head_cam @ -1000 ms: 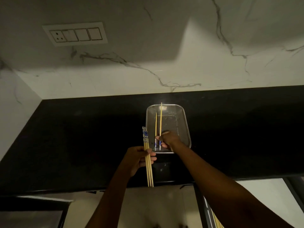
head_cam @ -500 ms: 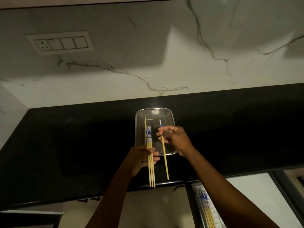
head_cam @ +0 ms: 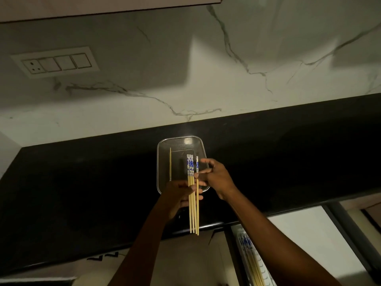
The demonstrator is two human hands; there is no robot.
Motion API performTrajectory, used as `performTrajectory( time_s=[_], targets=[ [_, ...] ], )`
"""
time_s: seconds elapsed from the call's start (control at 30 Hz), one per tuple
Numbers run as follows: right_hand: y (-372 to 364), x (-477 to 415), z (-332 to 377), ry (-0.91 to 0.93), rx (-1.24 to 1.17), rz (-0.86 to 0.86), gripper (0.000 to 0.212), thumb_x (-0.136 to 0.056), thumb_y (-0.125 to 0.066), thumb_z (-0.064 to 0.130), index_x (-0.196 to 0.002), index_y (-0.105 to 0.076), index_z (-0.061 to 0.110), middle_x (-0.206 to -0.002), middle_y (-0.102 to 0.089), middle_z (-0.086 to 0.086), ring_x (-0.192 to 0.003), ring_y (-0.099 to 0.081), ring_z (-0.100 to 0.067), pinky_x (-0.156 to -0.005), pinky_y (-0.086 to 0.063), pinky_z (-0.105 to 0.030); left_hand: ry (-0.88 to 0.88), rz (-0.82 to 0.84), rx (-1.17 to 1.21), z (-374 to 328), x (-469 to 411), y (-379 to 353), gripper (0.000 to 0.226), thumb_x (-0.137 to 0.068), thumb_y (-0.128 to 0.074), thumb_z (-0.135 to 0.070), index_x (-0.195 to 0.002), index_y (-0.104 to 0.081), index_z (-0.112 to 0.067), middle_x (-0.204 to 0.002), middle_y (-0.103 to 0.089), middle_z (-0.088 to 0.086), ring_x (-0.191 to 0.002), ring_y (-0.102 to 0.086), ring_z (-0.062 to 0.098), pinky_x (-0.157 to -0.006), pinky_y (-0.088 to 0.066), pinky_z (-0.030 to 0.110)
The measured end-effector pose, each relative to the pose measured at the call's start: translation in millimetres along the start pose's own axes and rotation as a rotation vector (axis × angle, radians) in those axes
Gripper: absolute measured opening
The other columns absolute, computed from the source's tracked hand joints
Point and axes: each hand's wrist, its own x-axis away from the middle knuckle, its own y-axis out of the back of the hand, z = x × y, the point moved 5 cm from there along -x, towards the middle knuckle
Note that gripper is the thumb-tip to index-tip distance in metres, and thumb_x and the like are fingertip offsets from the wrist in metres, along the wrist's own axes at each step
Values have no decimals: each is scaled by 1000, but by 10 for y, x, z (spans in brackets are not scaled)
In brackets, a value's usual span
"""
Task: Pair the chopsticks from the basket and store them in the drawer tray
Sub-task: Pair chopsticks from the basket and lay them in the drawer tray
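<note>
A metal mesh basket (head_cam: 179, 141) stands on the black counter, with one bamboo chopstick (head_cam: 170, 164) lying along its left side. My left hand (head_cam: 179, 198) grips a bundle of chopsticks (head_cam: 192, 211) with blue-patterned tops, held upright over the basket's near edge. My right hand (head_cam: 216, 177) pinches one more such chopstick (head_cam: 197, 213) and holds it against the right side of the bundle. Below the counter at the lower right, a white drawer tray (head_cam: 266, 273) holds several chopsticks (head_cam: 250, 259).
The black counter (head_cam: 82, 193) runs left and right under a marble wall. A switch plate (head_cam: 54, 62) sits on the wall at the upper left. The open drawer (head_cam: 321, 240) lies below the counter's front edge at the right.
My right hand has carried its single chopstick leftward and stood it against the bundle in my left hand. The view has shifted, showing more of the drawer tray.
</note>
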Motion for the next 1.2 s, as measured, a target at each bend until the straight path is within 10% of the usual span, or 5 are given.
performTrajectory(
  time_s=[0.47, 0.93, 1.2],
  targets=[
    [255, 140, -7, -20, -72, -51, 48, -84, -75, 1, -129, -58, 7, -107, -75, -18, -99, -75, -31, -93, -59, -49, -23, 83, -96, 8, -44, -275, 28, -91, -72, -14, -118, -67, -8, -108, -78, 14, -99, -77, 31, -73, -62, 30],
    [954, 365, -14, 27, 45, -19, 63, -87, -71, -3, -144, -49, 14, -107, -68, -22, -90, -72, -23, -72, -63, -26, 125, 174, -248, 292, -103, -675, 23, -91, -70, -7, -113, -67, -2, -102, -79, 18, -94, -78, 32, -72, -63, 34],
    [1489, 714, -377, -120, -117, -92, 31, -91, -64, -6, -122, -63, -6, -97, -72, -18, -81, -70, -22, -73, -61, -25, 140, 232, -235, 562, -195, -1294, 19, -93, -67, -3, -112, -69, -3, -99, -79, 19, -93, -78, 34, -73, -63, 37]
  ],
)
